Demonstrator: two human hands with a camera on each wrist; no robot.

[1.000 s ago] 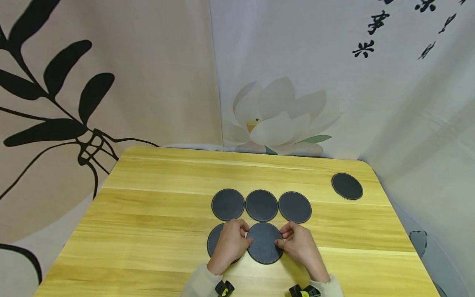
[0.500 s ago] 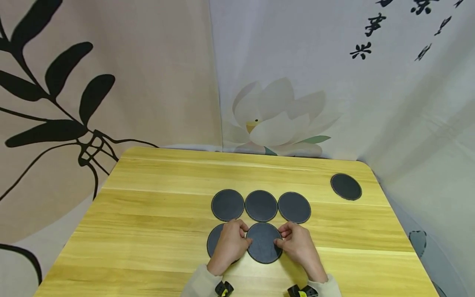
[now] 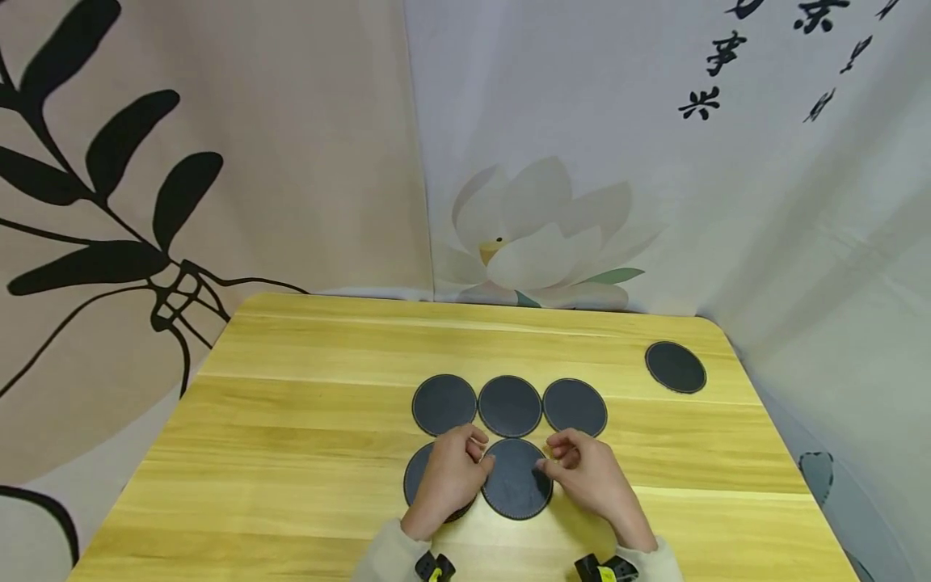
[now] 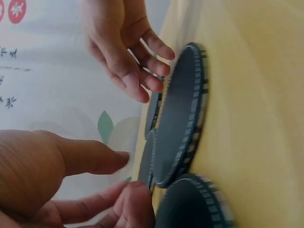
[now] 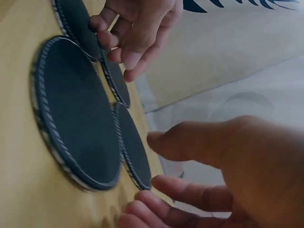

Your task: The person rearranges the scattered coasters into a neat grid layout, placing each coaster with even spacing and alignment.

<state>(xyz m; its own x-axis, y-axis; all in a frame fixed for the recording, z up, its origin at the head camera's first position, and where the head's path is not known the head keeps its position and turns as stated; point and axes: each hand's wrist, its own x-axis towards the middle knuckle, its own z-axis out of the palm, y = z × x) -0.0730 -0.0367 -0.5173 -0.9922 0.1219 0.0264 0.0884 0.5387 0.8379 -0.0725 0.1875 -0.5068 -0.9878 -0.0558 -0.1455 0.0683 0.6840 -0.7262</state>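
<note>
A round black coaster with a stitched edge (image 3: 517,489) lies flat on the wooden table between the two hands. My left hand (image 3: 452,475) hovers at its left side, thumb and fingers spread apart and holding nothing. At the right edge is my right hand (image 3: 591,475), also holding nothing, its relaxed fingers parted from the thumb. In the right wrist view a gap shows between the coaster (image 5: 78,114) and the right thumb (image 5: 166,142). Another black coaster (image 3: 416,473) lies partly hidden below the left hand.
Behind the hands, three more black coasters (image 3: 510,406) form a touching row. A single coaster (image 3: 676,367) lies apart near the back right corner of the wooden table (image 3: 305,444). Printed curtains (image 3: 327,162) hang behind the table.
Both hands have let go of the middle coaster's edges and lifted slightly, their fingers spreading. The coasters keep their places on the table; the head view has shifted a little.
</note>
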